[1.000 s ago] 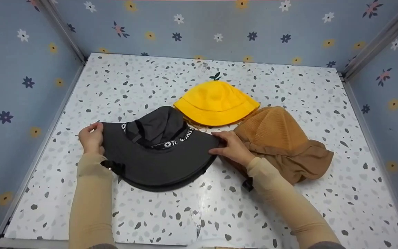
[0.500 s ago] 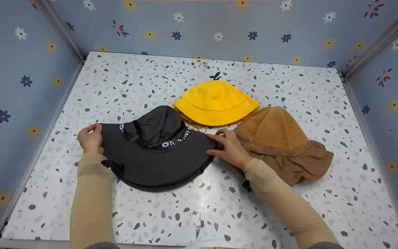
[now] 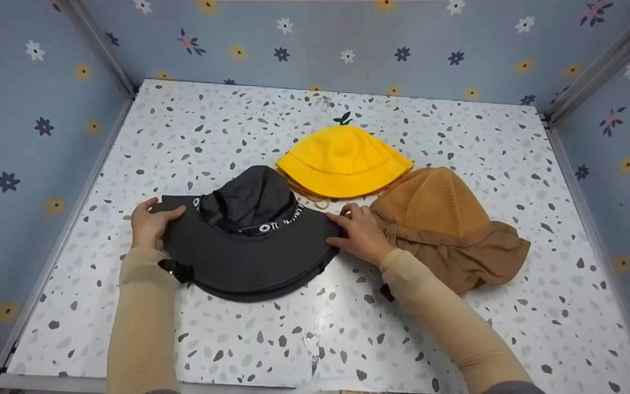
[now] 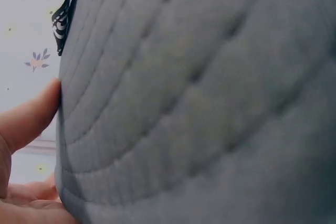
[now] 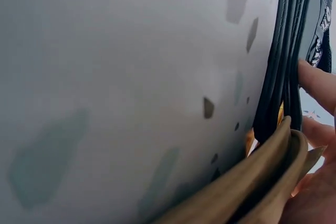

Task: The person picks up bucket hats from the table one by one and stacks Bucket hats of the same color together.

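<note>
A dark grey sun hat (image 3: 249, 260) with a wide brim and a white-lettered band lies folded flat, crown away from me. At its left end my left hand (image 3: 150, 224) pinches the brim, thumb on top and fingers at the edge. The left wrist view shows the stitched brim (image 4: 157, 93) close up beside the thumb (image 4: 34, 116). My right hand (image 3: 367, 235) pinches the brim's right end, next to a brown hat (image 3: 435, 208) with a cloth flap. In the right wrist view, layered brim edges (image 5: 289, 45) meet the fingertips (image 5: 315, 80).
Behind, a yellow bucket hat (image 3: 345, 161) with a small green leaf tip (image 3: 342, 118) touches the other two hats. A black buckle (image 3: 178, 270) hangs by the left wrist. Flowered panels (image 3: 315, 44) enclose the speckled table (image 3: 227, 345) on three sides.
My left thumb has come over onto the top of the brim, and the left hand has shifted slightly right. The right hand stays at the brim's right end.
</note>
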The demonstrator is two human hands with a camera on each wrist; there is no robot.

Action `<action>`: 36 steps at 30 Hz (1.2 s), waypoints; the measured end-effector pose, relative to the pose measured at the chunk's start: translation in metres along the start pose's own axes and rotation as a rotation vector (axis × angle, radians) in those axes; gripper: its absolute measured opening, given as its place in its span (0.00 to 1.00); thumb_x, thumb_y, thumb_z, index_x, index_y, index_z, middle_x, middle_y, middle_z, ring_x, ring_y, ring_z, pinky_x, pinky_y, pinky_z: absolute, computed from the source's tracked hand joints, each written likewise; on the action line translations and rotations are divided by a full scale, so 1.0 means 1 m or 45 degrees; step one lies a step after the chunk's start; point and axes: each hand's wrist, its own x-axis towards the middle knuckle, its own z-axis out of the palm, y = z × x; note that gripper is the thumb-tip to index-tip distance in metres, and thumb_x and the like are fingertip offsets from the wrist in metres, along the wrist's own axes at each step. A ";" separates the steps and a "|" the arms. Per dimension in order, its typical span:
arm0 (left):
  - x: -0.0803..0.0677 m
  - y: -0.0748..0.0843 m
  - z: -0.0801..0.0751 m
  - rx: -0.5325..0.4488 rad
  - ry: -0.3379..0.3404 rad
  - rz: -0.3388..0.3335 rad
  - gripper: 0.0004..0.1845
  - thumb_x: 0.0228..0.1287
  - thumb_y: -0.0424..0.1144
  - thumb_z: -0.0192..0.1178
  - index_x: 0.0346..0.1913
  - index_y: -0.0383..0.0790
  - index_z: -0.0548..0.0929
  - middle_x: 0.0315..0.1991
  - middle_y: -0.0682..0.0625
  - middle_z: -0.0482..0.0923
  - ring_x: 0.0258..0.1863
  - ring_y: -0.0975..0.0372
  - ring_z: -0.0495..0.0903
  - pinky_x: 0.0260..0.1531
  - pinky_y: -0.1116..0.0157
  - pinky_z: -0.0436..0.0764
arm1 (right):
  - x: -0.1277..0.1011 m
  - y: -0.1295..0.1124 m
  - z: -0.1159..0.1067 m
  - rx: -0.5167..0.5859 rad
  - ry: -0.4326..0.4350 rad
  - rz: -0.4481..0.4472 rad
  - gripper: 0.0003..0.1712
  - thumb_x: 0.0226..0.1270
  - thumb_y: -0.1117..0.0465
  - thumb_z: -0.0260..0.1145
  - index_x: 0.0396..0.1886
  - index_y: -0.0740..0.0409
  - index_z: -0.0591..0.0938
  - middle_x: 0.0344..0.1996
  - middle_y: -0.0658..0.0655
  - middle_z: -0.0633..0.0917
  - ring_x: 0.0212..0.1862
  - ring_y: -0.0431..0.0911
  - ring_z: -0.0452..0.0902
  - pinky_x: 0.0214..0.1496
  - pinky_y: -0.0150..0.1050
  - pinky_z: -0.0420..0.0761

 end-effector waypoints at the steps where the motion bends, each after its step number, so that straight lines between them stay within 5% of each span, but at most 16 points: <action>1: -0.001 0.000 0.001 0.041 0.011 0.009 0.47 0.64 0.39 0.67 0.79 0.44 0.50 0.81 0.44 0.43 0.78 0.54 0.51 0.76 0.62 0.55 | 0.000 0.000 0.000 -0.002 -0.006 0.008 0.35 0.66 0.44 0.68 0.70 0.48 0.74 0.58 0.62 0.72 0.55 0.57 0.64 0.56 0.51 0.69; 10: -0.005 0.008 0.014 0.652 0.161 0.143 0.43 0.67 0.45 0.62 0.78 0.37 0.53 0.75 0.30 0.51 0.73 0.36 0.51 0.71 0.43 0.58 | 0.003 -0.001 0.001 -0.059 -0.016 0.028 0.36 0.66 0.43 0.68 0.70 0.48 0.73 0.59 0.63 0.71 0.54 0.57 0.64 0.55 0.50 0.69; 16: -0.012 0.014 0.027 0.912 0.217 0.311 0.31 0.71 0.41 0.56 0.72 0.33 0.64 0.71 0.25 0.54 0.69 0.32 0.51 0.67 0.39 0.61 | 0.002 0.001 -0.002 -0.065 -0.017 0.006 0.36 0.67 0.43 0.67 0.71 0.50 0.72 0.59 0.63 0.71 0.55 0.57 0.64 0.56 0.51 0.70; 20: -0.022 0.023 0.038 1.053 0.197 0.453 0.25 0.72 0.38 0.51 0.68 0.31 0.70 0.67 0.24 0.59 0.66 0.32 0.54 0.65 0.38 0.57 | 0.003 0.001 -0.014 0.091 -0.030 0.015 0.38 0.68 0.44 0.66 0.73 0.55 0.70 0.61 0.64 0.71 0.57 0.57 0.67 0.60 0.51 0.73; 27: -0.043 0.047 0.066 1.061 0.152 0.767 0.18 0.73 0.40 0.51 0.54 0.29 0.80 0.53 0.30 0.76 0.55 0.37 0.69 0.57 0.44 0.68 | 0.004 0.017 -0.062 0.465 0.140 0.068 0.28 0.72 0.54 0.65 0.66 0.64 0.76 0.57 0.64 0.81 0.51 0.55 0.80 0.57 0.49 0.81; 33: -0.065 0.067 0.082 0.884 -0.048 0.903 0.18 0.74 0.40 0.52 0.53 0.28 0.80 0.48 0.33 0.80 0.50 0.43 0.75 0.54 0.50 0.73 | -0.014 0.040 -0.110 0.466 0.499 0.111 0.16 0.72 0.59 0.64 0.52 0.65 0.85 0.46 0.62 0.88 0.44 0.50 0.82 0.48 0.33 0.81; 36: -0.077 0.074 0.087 0.830 -0.070 0.985 0.19 0.75 0.41 0.52 0.56 0.29 0.79 0.50 0.35 0.80 0.51 0.44 0.76 0.52 0.50 0.76 | -0.026 0.050 -0.129 0.415 0.706 0.101 0.12 0.71 0.63 0.65 0.47 0.66 0.87 0.43 0.63 0.89 0.41 0.43 0.82 0.44 0.23 0.77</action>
